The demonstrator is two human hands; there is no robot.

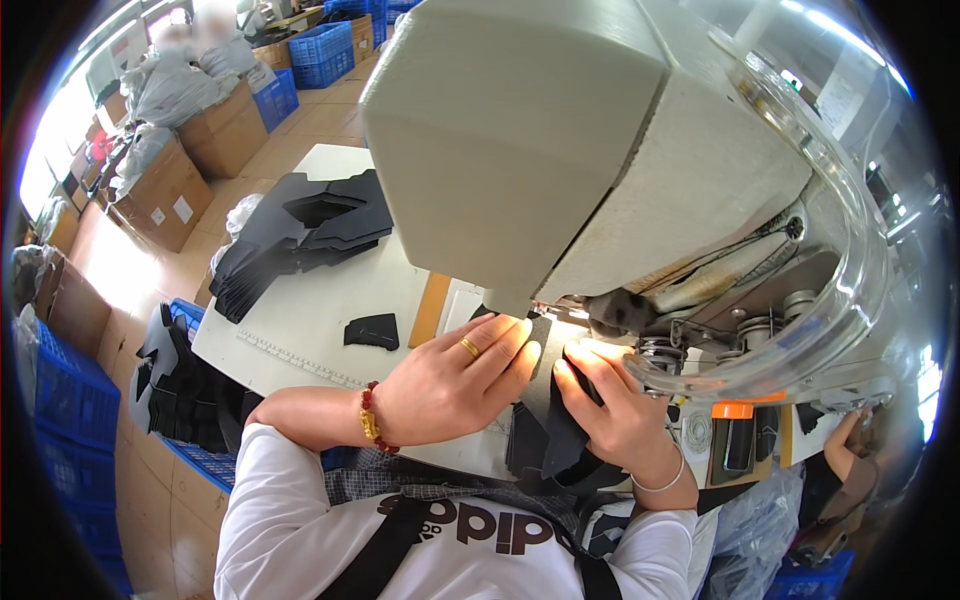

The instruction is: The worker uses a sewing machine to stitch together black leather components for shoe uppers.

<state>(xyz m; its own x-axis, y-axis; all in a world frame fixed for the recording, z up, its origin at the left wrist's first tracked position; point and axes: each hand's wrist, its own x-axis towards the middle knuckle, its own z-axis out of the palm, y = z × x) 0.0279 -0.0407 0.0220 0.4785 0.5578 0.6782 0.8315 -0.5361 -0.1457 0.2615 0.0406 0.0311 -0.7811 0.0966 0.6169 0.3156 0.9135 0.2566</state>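
Under the beige sewing machine head, both of my hands work on a dark cut piece of sheet material in the lamp's light. My left hand, with a gold ring and a red bead bracelet, has its fingers close together and their tips on the piece, left of the needle area. On the other side, my right hand bends its fingers onto the piece. Its wrist bears a pale bangle. More black material hangs below at the table's near edge. The machine and my fingers hide the needle and stitching spot.
A stack of black cut pieces and a single small black piece lie on the white table. More pieces fill a blue crate at left. Right stands an orange-topped item. Cartons line the floor; another person's arm shows far right.
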